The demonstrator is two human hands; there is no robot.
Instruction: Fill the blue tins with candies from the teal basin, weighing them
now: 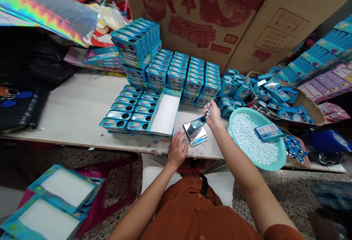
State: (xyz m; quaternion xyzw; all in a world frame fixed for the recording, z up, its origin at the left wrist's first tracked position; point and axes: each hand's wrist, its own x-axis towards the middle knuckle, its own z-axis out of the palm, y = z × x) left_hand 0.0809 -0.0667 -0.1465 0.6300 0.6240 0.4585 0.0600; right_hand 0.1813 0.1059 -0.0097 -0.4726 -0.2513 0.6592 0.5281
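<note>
My right hand [212, 113] is pinched around several pale blue candies, with a few showing between the fingers just above a blue tin [197, 124]. The tin stands tilted on a small digital scale [195, 134], its round opening towards that hand. My left hand [177, 149] rests with fingers apart on the table's front edge, beside the scale, holding nothing. To the right, a teal basin [280, 155] holds a heap of pale blue candies [246, 137], with a small blue box [268, 131] lying on them.
Rows and stacks of blue tins [176, 76] fill the white table [74, 111] behind the scale, around a white-lined open display box [164, 113]. Loose tins lie in a cardboard tray [286, 97]. Large cardboard cartons [192, 12] stand behind, with more display boxes [62, 185] on the floor at left.
</note>
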